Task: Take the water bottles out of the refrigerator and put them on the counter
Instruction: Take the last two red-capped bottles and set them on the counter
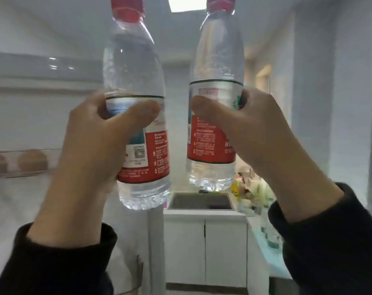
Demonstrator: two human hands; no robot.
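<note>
Two clear water bottles with red caps and red-and-white labels are held up close in front of me. My left hand [95,143] grips the left water bottle [134,67] around its label. My right hand [251,133] grips the right water bottle [218,56] the same way. Both bottles are upright, lifted in the air and slightly apart from each other. The open refrigerator [21,116] fills the left side of the view. The white counter [202,211] lies below and beyond the bottles.
A refrigerator door shelf [21,165] at the left holds brown eggs. A dark sink [200,201] is set in the counter above white cabinet doors [204,248]. Assorted packets and items [251,192] crowd the counter to the right of the sink.
</note>
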